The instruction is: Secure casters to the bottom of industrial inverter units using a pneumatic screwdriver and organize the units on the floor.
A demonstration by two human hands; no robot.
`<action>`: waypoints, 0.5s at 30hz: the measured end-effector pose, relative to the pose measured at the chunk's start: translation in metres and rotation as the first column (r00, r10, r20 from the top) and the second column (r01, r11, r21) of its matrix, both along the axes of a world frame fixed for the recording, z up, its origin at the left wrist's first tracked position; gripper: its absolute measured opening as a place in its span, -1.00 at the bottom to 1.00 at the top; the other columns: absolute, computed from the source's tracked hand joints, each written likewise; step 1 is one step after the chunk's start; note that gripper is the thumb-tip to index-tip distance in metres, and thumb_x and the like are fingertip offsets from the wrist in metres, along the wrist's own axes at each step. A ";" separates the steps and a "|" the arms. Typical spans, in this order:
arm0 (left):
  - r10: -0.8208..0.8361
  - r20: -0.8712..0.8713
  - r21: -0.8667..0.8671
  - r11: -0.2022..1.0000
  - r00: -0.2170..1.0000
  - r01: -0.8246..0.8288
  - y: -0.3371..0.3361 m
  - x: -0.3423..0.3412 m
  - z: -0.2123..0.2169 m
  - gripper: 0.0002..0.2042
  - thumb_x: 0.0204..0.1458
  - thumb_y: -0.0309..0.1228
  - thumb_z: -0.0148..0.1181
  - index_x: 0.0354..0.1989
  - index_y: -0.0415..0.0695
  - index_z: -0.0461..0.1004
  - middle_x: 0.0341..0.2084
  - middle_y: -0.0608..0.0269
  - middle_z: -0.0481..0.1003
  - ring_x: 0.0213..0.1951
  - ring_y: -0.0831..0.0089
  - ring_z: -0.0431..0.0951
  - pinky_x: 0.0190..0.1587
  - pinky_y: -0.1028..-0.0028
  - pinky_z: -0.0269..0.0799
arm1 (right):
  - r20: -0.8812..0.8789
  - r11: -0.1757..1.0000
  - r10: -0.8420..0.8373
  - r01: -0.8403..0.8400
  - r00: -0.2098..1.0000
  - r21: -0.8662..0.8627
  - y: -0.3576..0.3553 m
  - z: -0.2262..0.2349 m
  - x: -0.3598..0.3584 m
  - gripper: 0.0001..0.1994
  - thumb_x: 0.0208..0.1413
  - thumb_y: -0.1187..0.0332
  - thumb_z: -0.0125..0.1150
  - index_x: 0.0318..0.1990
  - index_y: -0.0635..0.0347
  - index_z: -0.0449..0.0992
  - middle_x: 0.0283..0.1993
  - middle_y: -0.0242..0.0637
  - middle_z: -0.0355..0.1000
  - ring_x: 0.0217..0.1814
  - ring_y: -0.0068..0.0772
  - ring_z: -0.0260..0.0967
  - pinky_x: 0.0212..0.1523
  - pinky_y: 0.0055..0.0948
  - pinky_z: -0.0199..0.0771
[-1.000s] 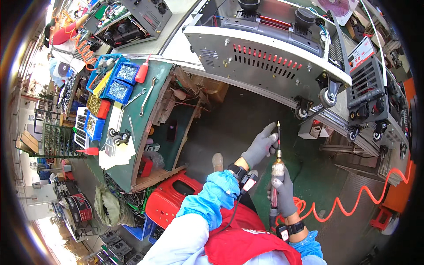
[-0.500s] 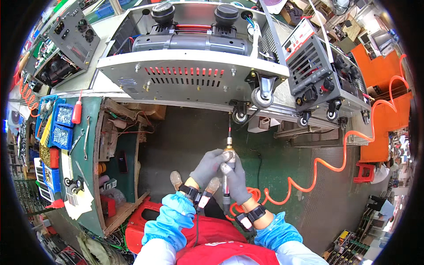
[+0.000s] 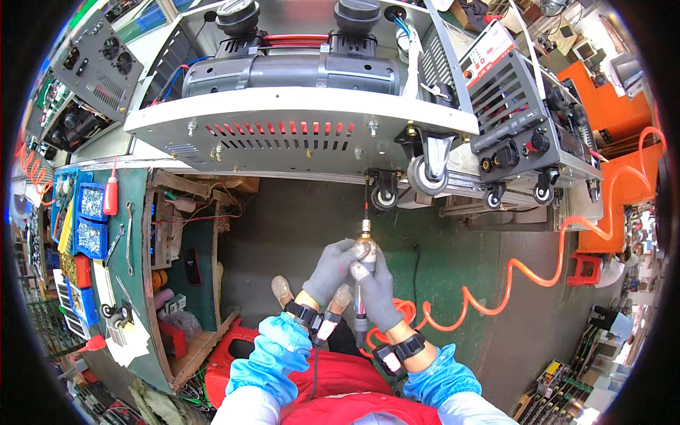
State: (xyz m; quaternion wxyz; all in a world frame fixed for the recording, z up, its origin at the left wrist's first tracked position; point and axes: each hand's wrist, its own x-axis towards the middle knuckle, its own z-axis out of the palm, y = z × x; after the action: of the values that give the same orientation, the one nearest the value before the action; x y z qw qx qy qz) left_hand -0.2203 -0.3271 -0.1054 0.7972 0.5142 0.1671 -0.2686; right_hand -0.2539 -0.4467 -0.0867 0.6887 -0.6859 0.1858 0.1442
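Both gloved hands are wrapped round an upright air screwdriver (image 3: 361, 324) with a brass collar. My left hand (image 3: 331, 272) closes on its upper part, and my right hand (image 3: 379, 292) grips the body just below and to the right. The long thin bit points away from me and reaches the plate of a small black caster (image 3: 384, 197); whether it sits in a screw is too small to tell. That caster is on the underside of a tilted grey machine housing (image 3: 283, 142), beside a larger caster (image 3: 428, 176). Inside the housing is a black compressor (image 3: 290, 74).
An orange coiled air hose (image 3: 489, 309) runs from the tool off to the right. Another machine with casters (image 3: 528, 134) stands at right. At left, a green bench (image 3: 138, 248) carries blue screw bins (image 3: 92, 219), spanners and a red bottle (image 3: 110, 195). A red stool (image 3: 227, 361) is below me.
The view has shifted a little, so the housing appears larger and lower. Both hands keep the same grip on the air screwdriver, its bit still at the small caster.
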 end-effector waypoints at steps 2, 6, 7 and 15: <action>-0.007 0.002 -0.004 1.000 1.000 0.007 0.000 0.002 -0.005 -0.61 0.13 -0.11 0.20 -0.13 -0.26 0.51 -0.39 0.36 0.51 -0.35 0.64 0.45 -0.32 0.58 0.36 | -0.019 0.999 0.014 -0.015 1.000 -0.036 0.000 -0.004 0.002 -0.40 0.10 0.33 0.20 0.31 0.22 0.20 -0.17 -0.29 0.42 -0.28 -0.58 0.39 -0.32 -0.50 0.45; -0.029 0.013 -0.031 0.999 1.000 0.029 0.000 0.006 -0.015 -0.61 0.11 -0.14 0.22 -0.13 -0.28 0.50 -0.35 0.33 0.52 -0.33 0.61 0.46 -0.28 0.56 0.38 | -0.005 0.999 0.003 -0.003 1.000 -0.040 -0.002 -0.011 0.006 -0.37 0.11 0.30 0.21 0.32 0.24 0.18 -0.20 -0.28 0.42 -0.31 -0.56 0.40 -0.35 -0.49 0.45; -0.022 0.001 -0.045 0.999 1.000 0.022 0.000 0.006 -0.018 -0.61 0.11 -0.14 0.22 -0.13 -0.28 0.50 -0.35 0.33 0.52 -0.33 0.61 0.46 -0.28 0.56 0.38 | -0.111 0.997 0.003 -0.011 0.994 -0.070 -0.004 -0.012 0.006 -0.37 0.11 0.29 0.21 0.32 0.24 0.17 -0.18 -0.27 0.43 -0.29 -0.54 0.41 -0.33 -0.48 0.46; -0.061 0.007 -0.112 0.992 0.998 0.061 0.001 0.008 -0.030 -0.57 0.13 -0.16 0.19 -0.03 -0.31 0.46 -0.21 0.22 0.53 -0.19 0.57 0.50 -0.15 0.55 0.41 | 0.028 0.997 0.058 -0.056 0.998 -0.056 -0.010 -0.020 0.008 -0.33 0.09 0.26 0.26 0.33 0.26 0.17 -0.05 -0.20 0.42 -0.11 -0.44 0.44 -0.13 -0.44 0.47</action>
State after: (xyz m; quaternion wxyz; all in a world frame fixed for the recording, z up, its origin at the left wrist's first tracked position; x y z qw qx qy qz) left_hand -0.2119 -0.3263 -0.1358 0.8166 0.4739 0.1344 -0.3008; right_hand -0.2458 -0.4569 -0.1066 0.6678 -0.7117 0.1596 0.1484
